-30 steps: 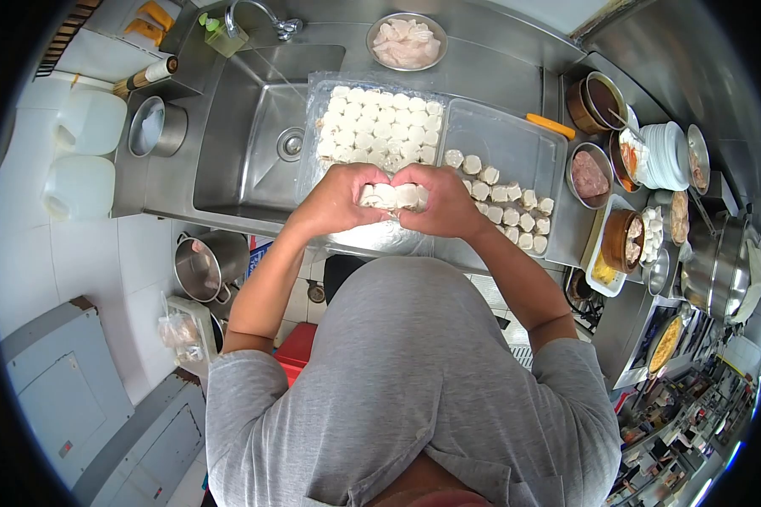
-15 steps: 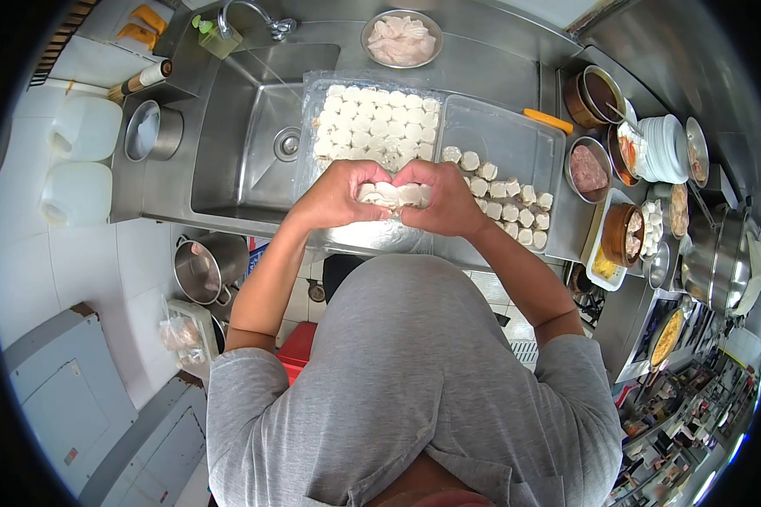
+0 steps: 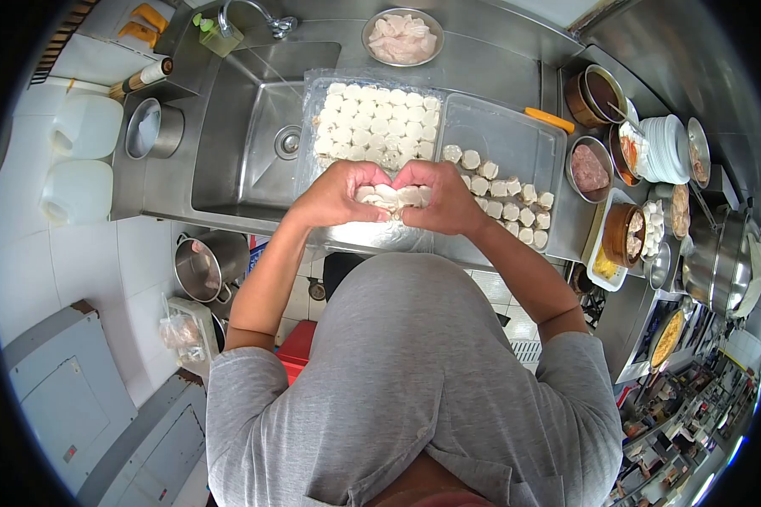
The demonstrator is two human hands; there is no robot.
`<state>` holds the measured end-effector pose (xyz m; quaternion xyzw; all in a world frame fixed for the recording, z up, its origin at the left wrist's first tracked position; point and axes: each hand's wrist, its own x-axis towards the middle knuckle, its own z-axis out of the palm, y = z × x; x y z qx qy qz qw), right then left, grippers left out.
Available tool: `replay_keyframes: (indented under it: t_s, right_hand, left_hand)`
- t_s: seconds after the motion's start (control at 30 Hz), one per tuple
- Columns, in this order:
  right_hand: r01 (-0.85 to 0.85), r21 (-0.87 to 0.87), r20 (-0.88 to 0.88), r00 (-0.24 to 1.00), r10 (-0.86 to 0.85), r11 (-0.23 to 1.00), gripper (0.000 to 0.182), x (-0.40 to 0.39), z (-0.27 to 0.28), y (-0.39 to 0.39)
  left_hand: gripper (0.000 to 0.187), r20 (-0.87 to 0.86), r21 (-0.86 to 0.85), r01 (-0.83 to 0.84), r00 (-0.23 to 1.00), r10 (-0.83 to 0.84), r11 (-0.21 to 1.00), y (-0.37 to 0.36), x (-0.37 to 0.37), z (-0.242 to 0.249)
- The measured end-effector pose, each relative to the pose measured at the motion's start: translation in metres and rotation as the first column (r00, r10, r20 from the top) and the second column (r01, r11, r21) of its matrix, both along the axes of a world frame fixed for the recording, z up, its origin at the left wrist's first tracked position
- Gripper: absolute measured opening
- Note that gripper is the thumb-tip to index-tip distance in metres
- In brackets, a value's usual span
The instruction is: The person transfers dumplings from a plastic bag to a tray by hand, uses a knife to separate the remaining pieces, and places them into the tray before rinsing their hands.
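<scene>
My left hand point(image 3: 340, 194) and my right hand point(image 3: 445, 198) meet at thumbs and index fingers, curled round a cluster of white round pieces point(image 3: 389, 196) between them. The cluster lies over the near part of the left tray point(image 3: 309, 110), which is filled behind my hands with closely packed rows of similar white pieces point(image 3: 379, 118). Beside it, just beyond my right hand, a clear plastic tray point(image 3: 490, 127) bears spaced rows of white pieces point(image 3: 511, 209) in its near part. My palms hide some of the cluster.
A sink point(image 3: 245, 160) is at the left. Behind the trays stands a bowl of pale meat slices point(image 3: 402, 39). An orange-handled tool point(image 3: 550, 121) lies at the right tray's back corner. Bowls of minced meat point(image 3: 589, 168) and a plate stack point(image 3: 664, 148) stand at the right.
The white pieces between my hands have shifted slightly. Both hands remain in almost the same place, still together around them.
</scene>
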<state>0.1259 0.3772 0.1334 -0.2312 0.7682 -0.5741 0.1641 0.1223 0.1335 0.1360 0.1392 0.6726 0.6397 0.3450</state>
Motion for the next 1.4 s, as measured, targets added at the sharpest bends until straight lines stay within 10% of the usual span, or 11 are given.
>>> replay_keyframes:
  t_s: [1.4]
  right_hand:
    - [-0.090,-0.167,0.309,0.941,0.139,0.982,0.031,-0.019,-0.026,-0.002]
  left_hand:
    - [0.040,0.193,0.134,-0.035,0.981,0.008,0.990,-0.007,0.000,-0.020]
